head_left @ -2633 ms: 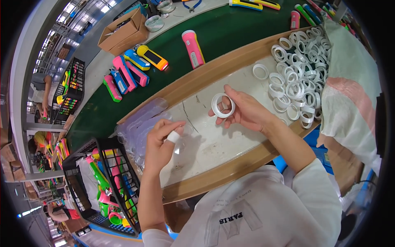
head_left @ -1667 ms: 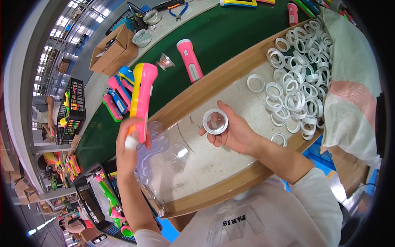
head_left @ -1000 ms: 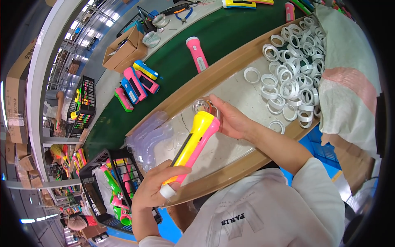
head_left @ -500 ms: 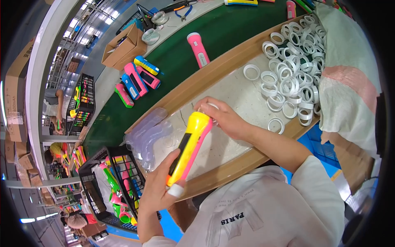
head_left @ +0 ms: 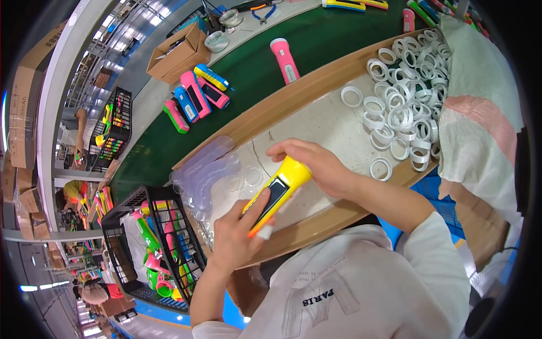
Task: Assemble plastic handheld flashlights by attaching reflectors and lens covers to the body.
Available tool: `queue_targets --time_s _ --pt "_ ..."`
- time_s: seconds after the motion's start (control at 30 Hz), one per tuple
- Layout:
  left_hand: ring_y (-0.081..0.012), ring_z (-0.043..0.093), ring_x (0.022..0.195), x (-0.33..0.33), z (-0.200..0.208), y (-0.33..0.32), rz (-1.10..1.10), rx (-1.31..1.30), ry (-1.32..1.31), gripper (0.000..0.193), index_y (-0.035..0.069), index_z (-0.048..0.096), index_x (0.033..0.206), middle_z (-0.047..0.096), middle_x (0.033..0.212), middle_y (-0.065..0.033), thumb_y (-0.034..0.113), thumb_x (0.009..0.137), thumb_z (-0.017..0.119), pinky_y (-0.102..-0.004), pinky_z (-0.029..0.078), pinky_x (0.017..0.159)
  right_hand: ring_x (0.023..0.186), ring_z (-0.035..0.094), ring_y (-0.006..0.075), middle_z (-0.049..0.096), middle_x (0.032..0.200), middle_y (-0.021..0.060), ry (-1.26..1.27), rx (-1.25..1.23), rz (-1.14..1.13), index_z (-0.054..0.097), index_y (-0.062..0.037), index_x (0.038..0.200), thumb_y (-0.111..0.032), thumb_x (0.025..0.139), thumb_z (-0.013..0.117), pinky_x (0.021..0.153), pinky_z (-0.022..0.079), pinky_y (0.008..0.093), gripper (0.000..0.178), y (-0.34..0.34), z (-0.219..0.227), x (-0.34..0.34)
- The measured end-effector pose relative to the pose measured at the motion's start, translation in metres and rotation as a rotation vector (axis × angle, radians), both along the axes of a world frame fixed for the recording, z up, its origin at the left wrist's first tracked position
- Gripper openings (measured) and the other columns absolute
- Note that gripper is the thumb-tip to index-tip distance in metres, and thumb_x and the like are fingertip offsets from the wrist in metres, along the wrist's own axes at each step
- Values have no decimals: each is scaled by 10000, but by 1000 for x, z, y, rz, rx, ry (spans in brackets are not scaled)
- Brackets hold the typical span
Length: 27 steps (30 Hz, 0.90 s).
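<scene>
A yellow flashlight (head_left: pixel 292 174) with a black panel slants across in front of me over the cardboard tray (head_left: pixel 316 217). My left hand (head_left: pixel 238 233) is closed around its handle end, the thumb lying along the panel. At the wide head end my right hand (head_left: pixel 318 165) curls its fingers over the front, gripping it there; whatever lies under those fingers is hidden. Many loose white rings (head_left: pixel 400 117) are heaped at the tray's right end. Clear plastic pieces (head_left: pixel 212 172) lie at its left end.
Beyond the tray runs a green belt (head_left: pixel 248 79) with a pink flashlight (head_left: pixel 284 61) and a coloured cluster (head_left: pixel 196 96). A black crate (head_left: pixel 121 226) of flashlights stands at left. A woven sack (head_left: pixel 477 130) hangs at right. Co-workers are far left.
The flashlight has turned and its head has shifted right. My right hand now covers the head's front; the white ring seen at its fingers earlier is out of sight.
</scene>
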<state>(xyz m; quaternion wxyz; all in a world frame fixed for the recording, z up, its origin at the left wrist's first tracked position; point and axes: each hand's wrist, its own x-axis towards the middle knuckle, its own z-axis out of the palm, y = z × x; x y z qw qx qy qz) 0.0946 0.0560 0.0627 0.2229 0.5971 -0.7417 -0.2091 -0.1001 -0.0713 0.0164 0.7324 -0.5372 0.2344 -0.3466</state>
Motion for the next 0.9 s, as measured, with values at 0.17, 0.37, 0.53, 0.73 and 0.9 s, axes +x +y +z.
queue_targets --time_s 0.17,0.37,0.53,0.73,0.9 --pt "-209 576 665 14 -16 6 -139 -598 -464 612 254 651 1182 619 1012 -106 152 593 780 -293 483 532 1026 551 191 593 1092 90 -49 27 100 572 -9 1139 -338 1002 402 947 419 335 395 6 16 -5" --pt "-255 636 1063 27 -22 39 -240 454 948 542 -11 590 1249 648 1169 -179 126 761 781 -344 483 905 887 622 281 622 960 162 80 -990 -93 631 -12 1039 -310 941 464 771 498 381 356 48 47 -16" --pt "-254 631 698 -17 2 10 -50 -217 -300 538 179 627 1233 611 934 -115 163 717 778 -337 521 587 866 615 186 646 916 87 245 337 -68 637 -44 906 -373 981 398 815 484 316 413 1 -27 5" --pt "-187 601 631 6 -32 24 211 160 649 592 64 513 1322 647 954 -157 245 809 747 -269 469 535 1029 578 163 612 1106 74 137 185 106 573 -75 1156 -518 980 390 903 464 325 510 -3 18 1" --pt "-238 584 582 -3 -63 31 154 903 1814 719 10 457 1295 643 949 -202 594 880 528 -302 452 487 1216 501 231 514 1284 118 -103 96 103 408 -82 1365 -526 968 429 1014 410 367 596 8 2 -14"
